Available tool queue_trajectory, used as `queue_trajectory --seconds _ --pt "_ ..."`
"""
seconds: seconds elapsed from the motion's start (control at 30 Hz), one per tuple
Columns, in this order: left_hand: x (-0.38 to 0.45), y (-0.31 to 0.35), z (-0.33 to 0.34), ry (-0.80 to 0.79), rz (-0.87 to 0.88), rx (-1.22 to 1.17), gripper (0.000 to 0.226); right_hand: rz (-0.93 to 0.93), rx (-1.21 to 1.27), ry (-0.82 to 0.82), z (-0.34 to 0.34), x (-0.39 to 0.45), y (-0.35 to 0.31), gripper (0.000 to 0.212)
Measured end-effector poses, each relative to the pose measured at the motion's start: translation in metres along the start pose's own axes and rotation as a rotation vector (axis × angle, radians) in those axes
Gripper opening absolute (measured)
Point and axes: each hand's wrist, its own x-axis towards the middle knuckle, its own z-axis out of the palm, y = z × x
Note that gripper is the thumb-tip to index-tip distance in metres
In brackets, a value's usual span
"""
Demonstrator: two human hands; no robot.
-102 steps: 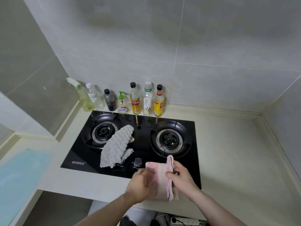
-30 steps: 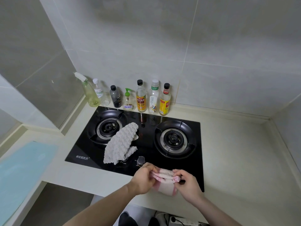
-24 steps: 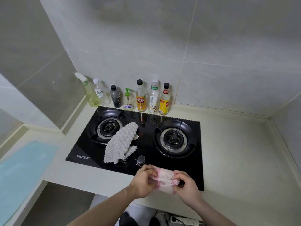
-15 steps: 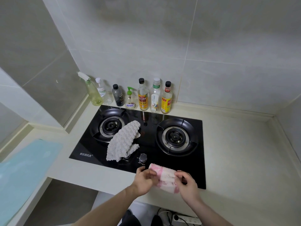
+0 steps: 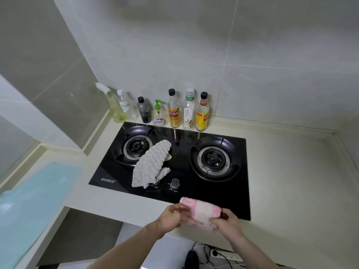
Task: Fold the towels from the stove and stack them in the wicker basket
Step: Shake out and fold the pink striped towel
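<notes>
Still unfolded, the grey waffle-textured towel [image 5: 150, 165] lies on the black glass stove [image 5: 229, 199], waiting. Further right, the left hand [image 5: 172, 216] and right hand [image 5: 226, 223] pinch opposite ends of the pink-and-white terry towel [image 5: 200, 212] at the cream surface [image 5: 291, 191] edge, probably keeping its folds tight. No basket is visible.

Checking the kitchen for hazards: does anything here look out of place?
Yes. A grey waffle-textured towel lies crumpled on the black gas stove, one end draped over the left burner, its near end by the knobs. Cloth on a burner looks risky. No flame shows.
</notes>
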Motion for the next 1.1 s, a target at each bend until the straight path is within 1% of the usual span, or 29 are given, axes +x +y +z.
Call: queue_trajectory --seconds 0.13,0.2,0.33,0.5,0.6,0.67,0.73,0.87,0.97,1.03,1.1 --pt "-0.026 -0.028 -0.009 0.079 0.049 -0.187 0.037 -0.022 0.041 -0.074 0.009 -0.015 -0.006 0.034" --pt "-0.044 -0.043 -0.018 0.147 0.064 -0.274 0.038 -0.019 0.085 -0.154 0.022 -0.028 -0.014 0.03" --pt "-0.087 -0.073 -0.049 0.274 0.09 -0.378 0.027 -0.045 0.106 -0.353 0.064 -0.063 -0.036 0.028" --pt "-0.152 -0.112 -0.099 0.48 0.182 -0.434 0.043 -0.155 0.029 -0.583 0.136 -0.118 -0.065 0.03" --pt "-0.199 -0.138 -0.129 0.583 0.249 -0.453 0.042 -0.209 -0.021 -0.703 0.181 -0.162 -0.078 0.033" --pt "-0.233 -0.16 -0.149 0.62 0.292 -0.483 0.039 -0.225 -0.066 -0.778 0.213 -0.196 -0.083 0.039" --pt "-0.267 -0.183 -0.171 0.632 0.321 -0.52 0.043 -0.234 -0.101 -0.847 0.246 -0.228 -0.082 0.041" --pt "-0.336 -0.238 -0.211 0.662 0.362 -0.649 0.051 -0.261 -0.162 -0.997 0.313 -0.295 -0.071 0.035" --pt "-0.387 -0.278 -0.237 0.736 0.415 -0.713 0.059 -0.291 -0.2 -1.091 0.362 -0.346 -0.061 0.047" --pt "-0.42 -0.304 -0.251 0.78 0.446 -0.755 0.064 -0.322 -0.242 -1.142 0.393 -0.376 -0.054 0.048" --pt "-0.45 -0.33 -0.262 0.836 0.454 -0.76 0.062 -0.345 -0.279 -1.176 0.422 -0.402 -0.048 0.048"
